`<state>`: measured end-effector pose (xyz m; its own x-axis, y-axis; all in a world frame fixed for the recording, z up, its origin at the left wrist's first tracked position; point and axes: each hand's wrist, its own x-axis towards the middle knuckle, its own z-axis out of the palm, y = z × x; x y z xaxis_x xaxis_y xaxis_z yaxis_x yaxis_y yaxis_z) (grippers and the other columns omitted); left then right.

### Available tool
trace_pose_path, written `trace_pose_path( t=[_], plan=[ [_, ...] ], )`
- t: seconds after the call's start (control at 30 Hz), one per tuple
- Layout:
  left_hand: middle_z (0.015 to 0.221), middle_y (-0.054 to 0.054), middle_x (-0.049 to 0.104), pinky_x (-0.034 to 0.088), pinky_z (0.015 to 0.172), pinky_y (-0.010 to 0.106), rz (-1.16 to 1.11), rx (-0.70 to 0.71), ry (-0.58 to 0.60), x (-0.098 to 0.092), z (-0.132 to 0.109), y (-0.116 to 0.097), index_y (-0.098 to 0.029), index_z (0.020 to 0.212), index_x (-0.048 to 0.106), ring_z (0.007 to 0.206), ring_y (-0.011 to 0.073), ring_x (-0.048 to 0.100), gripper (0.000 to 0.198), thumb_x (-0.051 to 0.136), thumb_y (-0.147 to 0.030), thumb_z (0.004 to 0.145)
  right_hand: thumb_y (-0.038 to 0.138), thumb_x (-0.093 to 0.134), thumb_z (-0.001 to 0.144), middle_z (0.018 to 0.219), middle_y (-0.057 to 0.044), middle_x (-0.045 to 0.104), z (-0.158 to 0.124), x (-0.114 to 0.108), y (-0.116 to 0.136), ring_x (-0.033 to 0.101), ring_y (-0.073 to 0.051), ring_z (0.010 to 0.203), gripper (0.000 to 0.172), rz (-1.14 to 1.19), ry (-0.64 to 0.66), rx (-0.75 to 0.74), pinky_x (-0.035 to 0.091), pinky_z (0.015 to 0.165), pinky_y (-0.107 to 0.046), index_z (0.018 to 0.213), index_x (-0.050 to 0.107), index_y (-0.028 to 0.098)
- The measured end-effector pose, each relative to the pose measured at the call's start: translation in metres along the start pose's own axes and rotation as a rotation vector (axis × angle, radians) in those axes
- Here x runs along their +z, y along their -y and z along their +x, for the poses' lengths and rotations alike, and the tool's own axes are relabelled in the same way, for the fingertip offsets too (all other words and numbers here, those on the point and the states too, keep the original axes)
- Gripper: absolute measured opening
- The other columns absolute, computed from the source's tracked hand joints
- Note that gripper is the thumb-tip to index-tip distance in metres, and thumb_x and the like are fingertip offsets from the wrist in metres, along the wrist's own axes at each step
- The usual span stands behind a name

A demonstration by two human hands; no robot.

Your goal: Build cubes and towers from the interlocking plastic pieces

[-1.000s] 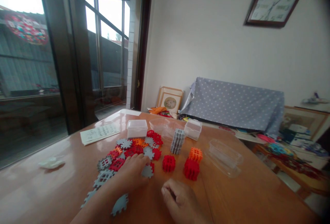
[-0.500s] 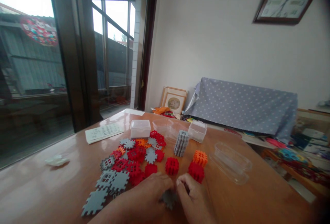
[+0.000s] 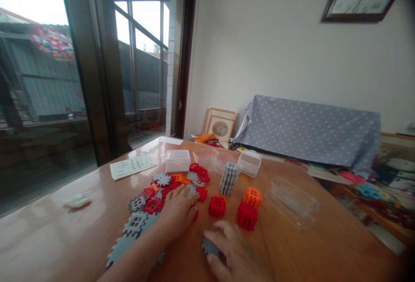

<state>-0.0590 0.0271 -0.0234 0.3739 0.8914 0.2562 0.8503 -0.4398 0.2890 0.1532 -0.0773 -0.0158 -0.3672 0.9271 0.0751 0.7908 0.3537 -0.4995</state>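
Observation:
My left hand [image 3: 179,213] lies over the pile of loose toothed plastic tiles, fingers stretched out and somewhat apart. Its fingertips are by a grey tile [image 3: 192,191] and a red tile [image 3: 202,193]; anything under the palm is hidden. Low in the middle, my right hand [image 3: 231,249] has its thumb and fingers around the edges of a grey toothed tile [image 3: 210,247], partly covered by the fingers. Just beyond that hand sits a red block of tiles [image 3: 217,206]. Another red stack [image 3: 247,216] stands to its right, with an orange stack [image 3: 252,197] behind it.
A tall grey stack [image 3: 228,178] stands behind the red block. Larger grey tiles [image 3: 121,247] lie beside my left forearm. Clear boxes [image 3: 177,161] stand at the back, and a clear plastic tray [image 3: 293,202] lies right. Paper sheets [image 3: 132,166] and a crumpled wrapper [image 3: 76,201] lie left.
My left hand has moved away from the right one, leftward and forward onto the pile. My right hand has opened from a closed pose and come over the grey tile.

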Motion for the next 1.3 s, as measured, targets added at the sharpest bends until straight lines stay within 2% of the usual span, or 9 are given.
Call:
trace_pose_path(
  t=[0.07, 0.17, 0.33, 0.5, 0.7, 0.93, 1.03, 1.17, 1.3],
  plan=[
    [0.149, 0.008, 0.048, 0.016, 0.113, 0.065, 0.063, -0.034, 0.045, 0.005, 0.001, 0.004, -0.039, 0.129, 0.063, 0.145, 0.0401, 0.030, 0.041, 0.051, -0.039, 0.090, 0.029, 0.063, 0.080, 0.137, -0.007, 0.053, 0.000, 0.005, 0.000, 0.051, -0.028, 0.123, 0.049, -0.036, 0.027, -0.012, 0.041, 0.101, -0.038, 0.129, 0.063, 0.035],
    [0.149, 0.010, 0.049, 0.004, 0.112, 0.070, 0.117, -0.022, 0.091, 0.010, 0.002, 0.005, -0.040, 0.124, 0.066, 0.146, 0.0419, 0.027, 0.037, 0.047, -0.045, 0.092, 0.028, 0.061, 0.082, 0.125, -0.004, 0.060, 0.000, 0.010, 0.001, 0.053, -0.026, 0.114, 0.039, -0.058, 0.009, -0.003, 0.042, 0.098, -0.035, 0.120, 0.067, 0.035],
    [0.146, 0.012, 0.052, 0.004, 0.112, 0.071, 0.108, -0.006, 0.091, 0.007, 0.002, 0.001, -0.037, 0.125, 0.065, 0.141, 0.0387, 0.037, 0.038, 0.047, -0.043, 0.092, 0.030, 0.063, 0.082, 0.112, -0.004, 0.062, 0.001, 0.008, 0.007, 0.054, -0.023, 0.107, 0.031, -0.032, -0.042, 0.084, 0.043, 0.092, -0.031, 0.113, 0.069, 0.032],
    [0.135, 0.009, 0.062, 0.002, 0.114, 0.066, 0.036, -0.017, 0.006, 0.003, 0.004, 0.001, -0.034, 0.127, 0.062, 0.127, 0.0330, 0.052, 0.037, 0.047, -0.037, 0.093, 0.039, 0.067, 0.079, 0.109, -0.007, 0.061, 0.002, 0.007, 0.007, 0.060, -0.025, 0.101, 0.035, 0.006, -0.102, 0.274, 0.044, 0.088, -0.034, 0.112, 0.068, 0.027],
    [0.125, 0.007, 0.069, 0.013, 0.115, 0.054, 0.014, -0.062, -0.081, 0.007, 0.011, 0.011, -0.030, 0.121, 0.063, 0.121, 0.0281, 0.058, 0.032, 0.048, -0.028, 0.093, 0.043, 0.062, 0.085, 0.105, -0.009, 0.062, 0.001, 0.007, 0.006, 0.064, -0.024, 0.092, 0.029, 0.017, -0.122, 0.305, 0.045, 0.079, -0.031, 0.103, 0.070, 0.023],
    [0.108, 0.007, 0.075, 0.032, 0.101, 0.041, 0.013, -0.172, -0.111, -0.004, 0.016, 0.016, -0.024, 0.110, 0.063, 0.107, 0.0250, 0.065, 0.027, 0.045, -0.020, 0.091, 0.039, 0.064, 0.080, 0.112, -0.012, 0.061, -0.003, 0.005, 0.001, 0.064, -0.028, 0.101, 0.047, 0.028, -0.029, 0.236, 0.046, 0.086, -0.035, 0.124, 0.064, 0.022],
    [0.104, 0.007, 0.075, 0.035, 0.096, 0.040, -0.011, -0.227, -0.160, -0.009, 0.015, 0.017, -0.024, 0.110, 0.062, 0.102, 0.0252, 0.066, 0.026, 0.046, -0.021, 0.090, 0.037, 0.063, 0.080, 0.112, -0.012, 0.061, -0.002, 0.006, -0.002, 0.064, -0.028, 0.102, 0.047, 0.030, -0.033, 0.240, 0.046, 0.088, -0.035, 0.124, 0.064, 0.022],
    [0.093, 0.004, 0.072, 0.042, 0.079, 0.032, -0.302, -0.258, -0.265, -0.004, 0.015, 0.023, -0.022, 0.118, 0.058, 0.085, 0.0202, 0.065, 0.033, 0.049, -0.019, 0.086, 0.039, 0.065, 0.080, 0.105, -0.010, 0.063, -0.001, 0.009, -0.004, 0.065, -0.026, 0.096, 0.037, 0.037, -0.068, 0.245, 0.046, 0.083, -0.033, 0.112, 0.069, 0.023],
    [0.072, -0.003, 0.062, 0.035, 0.055, 0.022, -0.817, -0.219, -0.206, 0.006, 0.015, 0.021, -0.018, 0.108, 0.057, 0.056, 0.0114, 0.052, 0.028, 0.050, -0.017, 0.080, 0.045, 0.055, 0.090, 0.096, -0.008, 0.064, 0.001, 0.008, -0.005, 0.064, -0.022, 0.084, 0.030, 0.143, -0.216, 0.232, 0.046, 0.075, -0.031, 0.103, 0.070, 0.022]
  ],
)
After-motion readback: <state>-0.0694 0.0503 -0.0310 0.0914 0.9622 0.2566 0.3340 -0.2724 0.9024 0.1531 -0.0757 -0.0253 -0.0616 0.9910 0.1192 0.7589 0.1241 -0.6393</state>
